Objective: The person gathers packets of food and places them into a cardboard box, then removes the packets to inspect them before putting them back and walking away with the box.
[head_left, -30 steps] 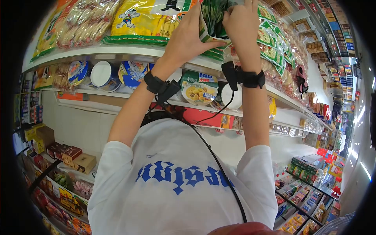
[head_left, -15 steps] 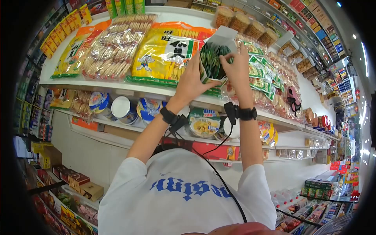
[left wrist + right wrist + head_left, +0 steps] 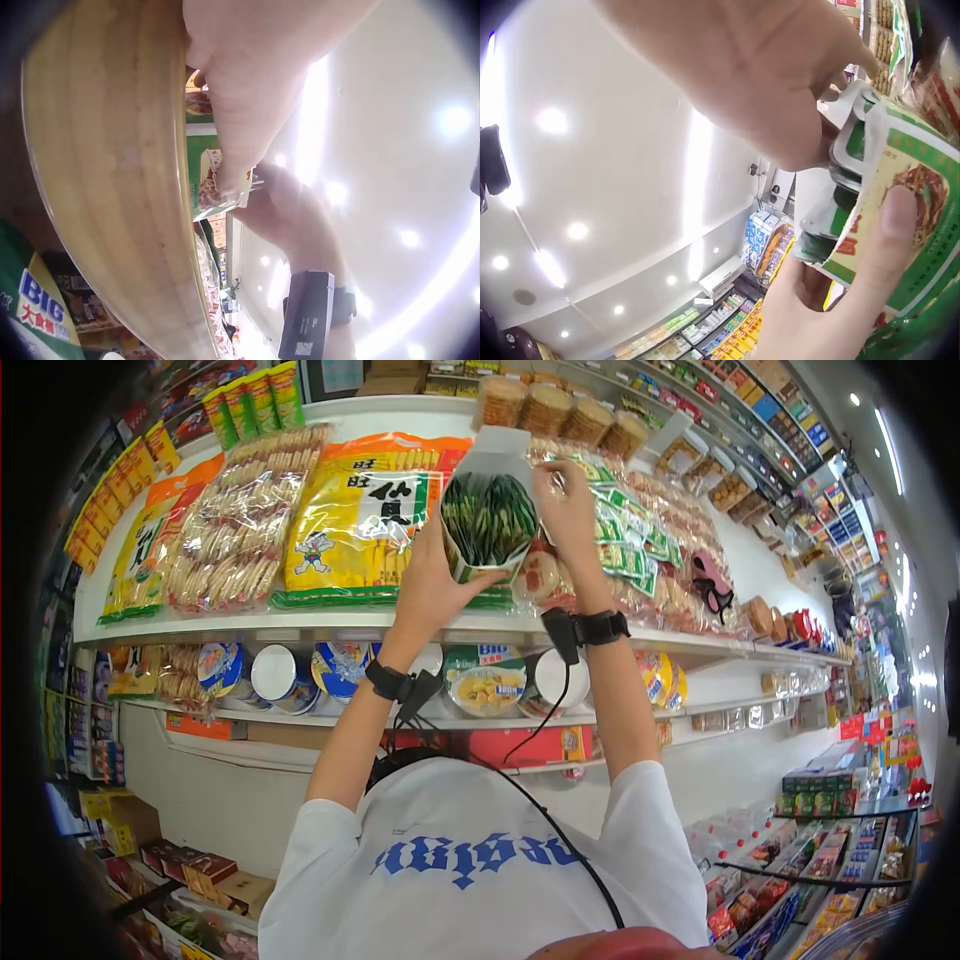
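Note:
An open green-and-cream box (image 3: pixel 922 195) is gripped in my left hand (image 3: pixel 432 582), its thumb lying across the printed front in the right wrist view. Upright green packets (image 3: pixel 488 518) fill the box, and a white flap (image 3: pixel 500 448) stands up at its far side. My right hand (image 3: pixel 570 515) is just right of the box mouth with its fingers bent; whether it pinches something there is not clear. In the left wrist view, my left hand (image 3: pixel 262 75) is close to the camera, and my right hand (image 3: pixel 277 206) is behind the box (image 3: pixel 214 176).
On the white shelf (image 3: pixel 330 622) lie a yellow snack bag (image 3: pixel 340 550), wrapped crackers (image 3: pixel 235 525) and green-white packets (image 3: pixel 625 530). Round cracker stacks (image 3: pixel 545 410) stand behind. Bowl noodles (image 3: pixel 485 680) line the shelf below. A pink-and-black item (image 3: pixel 712 585) lies at the right.
The view has tilted, showing more of the shelf top. My right hand has moved from over the packets to the box's right side, leaving the packets more exposed. My left hand still grips the box.

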The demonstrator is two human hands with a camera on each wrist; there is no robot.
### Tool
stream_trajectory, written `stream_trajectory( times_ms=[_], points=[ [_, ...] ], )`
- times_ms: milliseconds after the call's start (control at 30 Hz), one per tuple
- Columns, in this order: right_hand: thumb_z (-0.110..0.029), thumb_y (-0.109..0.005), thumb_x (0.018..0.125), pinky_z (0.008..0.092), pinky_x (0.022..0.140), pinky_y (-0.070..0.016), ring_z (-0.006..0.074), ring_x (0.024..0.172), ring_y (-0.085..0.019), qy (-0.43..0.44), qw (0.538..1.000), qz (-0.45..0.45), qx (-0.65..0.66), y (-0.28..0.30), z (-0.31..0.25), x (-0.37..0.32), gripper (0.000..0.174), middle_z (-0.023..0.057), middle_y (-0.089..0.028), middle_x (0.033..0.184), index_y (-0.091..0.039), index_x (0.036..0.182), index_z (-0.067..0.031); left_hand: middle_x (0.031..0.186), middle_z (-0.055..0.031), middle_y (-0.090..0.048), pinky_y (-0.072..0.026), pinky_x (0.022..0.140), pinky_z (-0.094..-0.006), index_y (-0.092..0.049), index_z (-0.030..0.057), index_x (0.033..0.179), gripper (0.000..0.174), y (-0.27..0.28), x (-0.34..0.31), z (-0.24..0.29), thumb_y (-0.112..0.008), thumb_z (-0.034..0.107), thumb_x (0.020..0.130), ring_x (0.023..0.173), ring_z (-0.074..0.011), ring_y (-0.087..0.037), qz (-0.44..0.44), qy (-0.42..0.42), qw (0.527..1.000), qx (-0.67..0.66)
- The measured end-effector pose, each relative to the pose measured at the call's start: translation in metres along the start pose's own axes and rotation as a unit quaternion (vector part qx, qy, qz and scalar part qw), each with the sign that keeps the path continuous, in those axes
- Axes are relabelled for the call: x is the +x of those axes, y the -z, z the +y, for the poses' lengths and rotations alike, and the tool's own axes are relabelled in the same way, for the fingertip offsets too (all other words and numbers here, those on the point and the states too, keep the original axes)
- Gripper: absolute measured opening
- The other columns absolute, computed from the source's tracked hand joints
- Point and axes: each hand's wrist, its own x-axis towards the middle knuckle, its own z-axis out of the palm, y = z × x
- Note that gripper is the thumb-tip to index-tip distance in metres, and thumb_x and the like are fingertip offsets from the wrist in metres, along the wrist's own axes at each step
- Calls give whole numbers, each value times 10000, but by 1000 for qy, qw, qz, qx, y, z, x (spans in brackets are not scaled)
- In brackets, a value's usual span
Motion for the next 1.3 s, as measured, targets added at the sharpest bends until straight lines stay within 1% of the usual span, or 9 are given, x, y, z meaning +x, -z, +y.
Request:
stream_trajectory(
  times_ms=[167, 267, 333, 533, 767, 867, 1133, 1267, 1300],
  points=[
    [-493, -657, 946, 493, 1095, -460, 453, 1308, -583, 39, 940, -9, -338, -1, 122, 48, 515, 369, -566, 1408, -790, 1066, -9, 1435, -332, -514, -463, 1105, -483, -208, -78, 1605, 1276, -1, -2, -4, -931, 501, 727, 1327, -470, -530, -8, 3, 1000, 0],
    [-588, -603, 955, 475, 955, -546, 397, 1108, -709, -197, 909, -238, -281, 15, 112, 64, 608, 295, -708, 1214, -772, 1152, -38, 1450, -340, -494, -454, 1115, -486, -190, -100, 1599, 1289, 3, -2, 0, -931, 495, 728, 1337, -463, -525, -3, -12, 1000, 2],
    [-483, -674, 926, 493, 885, -563, 420, 1002, -725, -80, 935, -165, -304, 17, 102, 50, 492, 246, -754, 1058, -772, 1120, -42, 1435, -344, -496, -455, 1114, -493, -195, -103, 1595, 1289, 4, -3, 1, -929, 501, 726, 1337, -459, -524, -12, 23, 1000, -1],
    [-181, -795, 800, 513, 789, -542, 432, 875, -691, 26, 937, 45, -345, 31, 100, 51, 377, 196, -723, 909, -720, 1137, -30, 1405, -339, -509, -500, 1063, -479, -214, -120, 1578, 1272, 4, -6, 1, -921, 509, 729, 1292, -466, -554, 8, 8, 1000, 26],
    [-1, -726, 876, 455, 799, -534, 323, 960, -634, 93, 984, 145, -48, 55, 7, 31, 317, 158, -619, 1009, -732, 1191, -37, 1430, -317, -512, -467, 1099, -486, -173, -86, 1613, 1331, 3, -5, 1, -909, 572, 720, 1335, -459, -517, 1, 17, 1000, 12],
    [51, -697, 884, 402, 799, -546, 300, 970, -653, 236, 962, 132, -32, 52, -48, -6, 255, 137, -618, 1095, -751, 1114, -43, 1423, -318, -521, -465, 1102, -487, -165, -77, 1618, 1330, -1, -5, -5, -908, 567, 723, 1339, -465, -511, 1, 15, 1000, 26],
    [-74, -664, 929, 400, 939, -536, 319, 1084, -691, 173, 964, -198, -41, 43, -36, -60, 222, 159, -677, 1313, -760, 1118, -10, 1303, -253, -616, -508, 1005, -467, -476, -44, 1419, 996, 0, -3, -5, -958, 450, 700, 1201, -412, -612, 25, 1, 999, -37],
    [-276, -664, 995, 395, 970, -524, 308, 1069, -693, -17, 964, -266, 2, 44, -66, -50, 351, 173, -692, 1315, -758, 1144, 27, 1348, -250, -611, -492, 1043, -464, -430, -41, 1492, 1022, 0, -1, -2, -946, 408, 732, 1247, -406, -594, 19, -8, 999, -34],
    [-353, -759, 915, 423, 882, -544, 386, 1002, -691, 10, 974, -227, -13, 39, -68, -47, 454, 238, -716, 1137, -729, 1124, 49, 1391, -282, -570, -494, 1057, -480, -325, -37, 1577, 1127, 0, -1, -6, -926, 430, 747, 1300, -441, -559, -1, -11, 1000, -23]
  ],
)
